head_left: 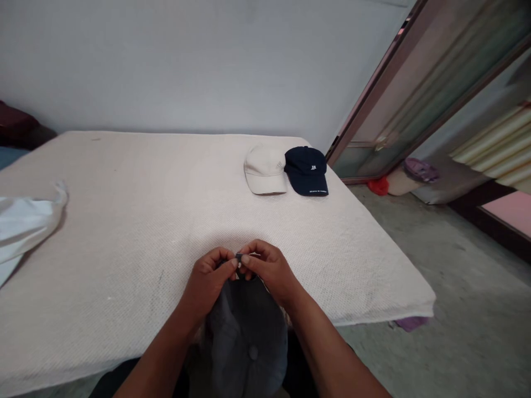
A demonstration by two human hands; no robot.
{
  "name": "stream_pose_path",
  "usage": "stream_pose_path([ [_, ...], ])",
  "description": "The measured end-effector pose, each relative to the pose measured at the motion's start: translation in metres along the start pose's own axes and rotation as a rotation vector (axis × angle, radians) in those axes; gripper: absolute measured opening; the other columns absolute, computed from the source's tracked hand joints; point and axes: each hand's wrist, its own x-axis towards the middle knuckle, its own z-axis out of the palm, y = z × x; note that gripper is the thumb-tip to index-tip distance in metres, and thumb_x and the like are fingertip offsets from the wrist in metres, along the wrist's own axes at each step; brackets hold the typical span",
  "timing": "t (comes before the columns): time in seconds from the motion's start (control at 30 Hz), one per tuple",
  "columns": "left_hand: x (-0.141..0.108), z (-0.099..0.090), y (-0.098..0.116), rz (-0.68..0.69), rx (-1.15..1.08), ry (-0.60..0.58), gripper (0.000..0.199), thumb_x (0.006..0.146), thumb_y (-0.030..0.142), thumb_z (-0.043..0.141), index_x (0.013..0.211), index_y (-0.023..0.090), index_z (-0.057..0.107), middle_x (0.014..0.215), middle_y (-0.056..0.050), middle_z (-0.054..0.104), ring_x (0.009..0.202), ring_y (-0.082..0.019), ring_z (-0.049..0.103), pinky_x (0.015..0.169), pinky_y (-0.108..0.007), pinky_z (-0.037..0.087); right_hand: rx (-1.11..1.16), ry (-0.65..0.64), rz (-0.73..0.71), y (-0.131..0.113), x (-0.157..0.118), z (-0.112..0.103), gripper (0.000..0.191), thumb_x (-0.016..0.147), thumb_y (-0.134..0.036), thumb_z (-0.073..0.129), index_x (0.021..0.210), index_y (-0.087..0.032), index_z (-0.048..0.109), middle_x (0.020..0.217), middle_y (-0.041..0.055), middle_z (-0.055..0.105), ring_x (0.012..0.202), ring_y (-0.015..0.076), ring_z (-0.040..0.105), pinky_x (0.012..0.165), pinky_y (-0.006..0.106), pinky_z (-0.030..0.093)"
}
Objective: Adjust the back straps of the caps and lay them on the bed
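Pale wall (178,66) rises behind a broad surface spread with a white textured cover (124,215), its far edge running along the wall. At the near edge, a dark grey cap (251,337) is held low in front of the person, its crown and button toward the camera. The left hand (211,273) and the right hand (269,265) are close together, thumbs and fingers pinching a small dark strap (239,256) at the cap's upper end. Farther off, toward the right, a cream cap (264,168) and a navy cap (306,170) lie side by side, brims facing the person. White fabric (31,221) lies at the far left. Past the right edge are a grey floor (473,287), a glazed door (415,99), a red item (378,186) and a striped curtain (498,146).
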Motion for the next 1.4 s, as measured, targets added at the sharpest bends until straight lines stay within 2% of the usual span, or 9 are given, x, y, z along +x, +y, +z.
stream_pose_path([
  [0.13, -0.001, 0.002, 0.002, -0.003, -0.024, -0.019, 0.014, 0.077, 0.028, 0.059, 0.067, 0.018, 0.057, 0.057, 0.005, 0.055, 0.053, -0.008, 0.047, 0.051, -0.019, 0.035, 0.026, -0.041, 0.029, 0.0, 0.001, -0.003, 0.013, 0.071, -0.025, 0.066, 0.068, -0.015, 0.058, 0.059, -0.0022, 0.058, 0.054, 0.009, 0.051, 0.055, 0.023, 0.039],
  [0.23, -0.002, 0.002, 0.004, -0.018, -0.11, -0.015, 0.008, 0.079, 0.025, 0.054, 0.082, 0.02, 0.061, 0.063, 0.003, 0.061, 0.062, -0.012, 0.057, 0.062, -0.022, 0.042, 0.083, -0.039, 0.064, 0.001, 0.0, -0.003, 0.013, 0.072, -0.023, 0.065, 0.064, -0.016, 0.057, 0.06, -0.0015, 0.059, 0.054, 0.0089, 0.05, 0.055, 0.023, 0.038],
  [0.43, -0.004, -0.001, 0.006, -0.081, -0.169, -0.081, 0.022, 0.077, 0.023, 0.056, 0.098, 0.019, 0.058, 0.072, 0.0, 0.067, 0.068, -0.014, 0.06, 0.066, -0.025, 0.044, 0.26, -0.077, 0.064, -0.001, -0.002, -0.003, 0.014, 0.072, -0.024, 0.065, 0.066, -0.017, 0.055, 0.07, 0.0011, 0.063, 0.061, 0.0121, 0.056, 0.066, 0.028, 0.042],
  [0.6, -0.005, -0.002, 0.007, -0.089, -0.159, -0.114, 0.021, 0.078, 0.023, 0.055, 0.098, 0.018, 0.056, 0.064, 0.002, 0.063, 0.064, -0.014, 0.058, 0.061, -0.023, 0.041, 0.336, -0.154, 0.13, -0.005, -0.005, -0.005, 0.014, 0.075, -0.027, 0.063, 0.07, -0.017, 0.054, 0.069, 0.0016, 0.063, 0.064, 0.0148, 0.06, 0.071, 0.032, 0.043],
  [0.8, -0.012, -0.006, 0.008, -0.062, -0.111, -0.232, 0.021, 0.077, 0.018, 0.053, 0.097, 0.018, 0.056, 0.065, 0.001, 0.062, 0.064, -0.014, 0.056, 0.063, -0.025, 0.04, 0.333, -0.22, 0.245, -0.007, -0.013, -0.012, 0.014, 0.073, -0.026, 0.067, 0.072, -0.016, 0.057, 0.066, 0.0011, 0.062, 0.064, 0.0141, 0.057, 0.065, 0.028, 0.04],
  [0.93, -0.023, -0.008, 0.008, -0.051, -0.081, -0.26, 0.026, 0.077, 0.02, 0.054, 0.103, 0.019, 0.053, 0.063, 0.002, 0.061, 0.061, -0.014, 0.054, 0.06, -0.025, 0.038, 0.373, -0.194, 0.204, -0.008, -0.023, -0.011, 0.016, 0.069, -0.026, 0.072, 0.069, -0.015, 0.06, 0.081, 0.0025, 0.063, 0.068, 0.0121, 0.056, 0.07, 0.028, 0.041],
  [1.03, -0.031, -0.009, 0.006, -0.07, -0.075, -0.238, 0.03, 0.076, 0.022, 0.055, 0.106, 0.019, 0.051, 0.062, 0.002, 0.061, 0.058, -0.014, 0.053, 0.056, -0.025, 0.036, 0.417, -0.174, 0.164, -0.009, -0.03, -0.008, 0.015, 0.07, -0.024, 0.072, 0.07, -0.015, 0.06, 0.089, 0.0033, 0.062, 0.068, 0.0098, 0.054, 0.065, 0.024, 0.04],
  [1.23, -0.041, -0.01, -0.002, -0.166, -0.057, -0.25, 0.02, 0.075, 0.02, 0.058, 0.095, 0.018, 0.058, 0.064, 0.001, 0.063, 0.064, -0.015, 0.057, 0.061, -0.026, 0.039, 0.445, -0.226, 0.172, -0.008, -0.038, -0.003, 0.017, 0.072, -0.027, 0.071, 0.074, -0.017, 0.057, 0.07, 0.0004, 0.06, 0.055, 0.0078, 0.047, 0.051, 0.02, 0.034],
  [1.4, -0.044, -0.01, -0.008, -0.23, -0.098, -0.302, 0.01, 0.076, 0.023, 0.061, 0.084, 0.018, 0.065, 0.071, -0.001, 0.065, 0.063, -0.012, 0.057, 0.062, -0.024, 0.039, 0.493, -0.22, 0.142, -0.002, -0.036, -0.002, 0.018, 0.073, -0.028, 0.07, 0.076, -0.018, 0.055, 0.066, -0.0024, 0.057, 0.054, 0.0084, 0.05, 0.055, 0.022, 0.042],
])
